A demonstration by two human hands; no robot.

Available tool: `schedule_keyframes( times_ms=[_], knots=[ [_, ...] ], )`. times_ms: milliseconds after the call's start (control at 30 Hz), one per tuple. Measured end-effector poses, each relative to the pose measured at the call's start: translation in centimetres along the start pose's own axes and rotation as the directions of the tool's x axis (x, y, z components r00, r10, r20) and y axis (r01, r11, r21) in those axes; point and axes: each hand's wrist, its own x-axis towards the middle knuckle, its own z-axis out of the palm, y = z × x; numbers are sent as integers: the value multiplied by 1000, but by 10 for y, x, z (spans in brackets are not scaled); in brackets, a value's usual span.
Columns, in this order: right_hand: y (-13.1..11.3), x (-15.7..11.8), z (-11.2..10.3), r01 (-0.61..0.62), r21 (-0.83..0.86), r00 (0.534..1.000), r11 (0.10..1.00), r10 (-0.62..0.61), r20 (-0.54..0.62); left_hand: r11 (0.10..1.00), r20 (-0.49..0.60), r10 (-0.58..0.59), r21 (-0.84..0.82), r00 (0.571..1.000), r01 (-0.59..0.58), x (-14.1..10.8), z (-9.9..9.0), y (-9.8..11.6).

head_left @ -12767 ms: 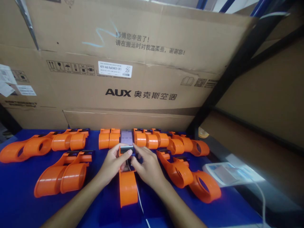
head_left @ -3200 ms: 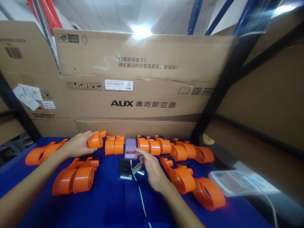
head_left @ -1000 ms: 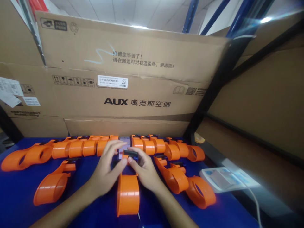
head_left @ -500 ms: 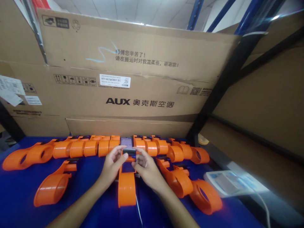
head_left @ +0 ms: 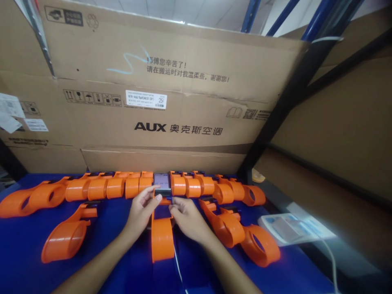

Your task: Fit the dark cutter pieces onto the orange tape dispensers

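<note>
A phone (head_left: 162, 181) with a lit screen stands at the middle of the blue table, among orange ring-shaped parts. My left hand (head_left: 143, 206) pinches the phone's lower left part, thumb in front. Beside the lower right of the phone, my right hand (head_left: 183, 214) has its fingers curled together near the top of the central orange part (head_left: 162, 240); what they hold, if anything, is too small to tell. This orange part lies between my wrists, its ring toward me.
A row of orange parts (head_left: 98, 188) runs along the back, with more at left (head_left: 63, 241) and right (head_left: 260, 245). Behind stands a large cardboard sheet (head_left: 183, 151). A white device (head_left: 284, 228) with a cable is at the right, near a black post (head_left: 275, 110).
My right hand's fingers have come off the phone's right edge and curled in lower down. My left hand stays at the phone. The view has shifted slightly.
</note>
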Motion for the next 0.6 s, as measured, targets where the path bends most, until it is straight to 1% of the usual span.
schedule_keyframes(
  times_ms=[167,367,600],
  knots=[
    [3,1,0,16,-54,999,998,-18,-36,1000,-16,-20,-2,1000,20,3,-2,-2],
    [5,6,1,45,-99,997,994,-52,-64,997,-39,-25,-80,999,21,6,-2,-4],
    [5,6,1,79,-129,990,989,-92,-103,991,-22,-38,-129,999,35,10,-1,-6]
  ],
)
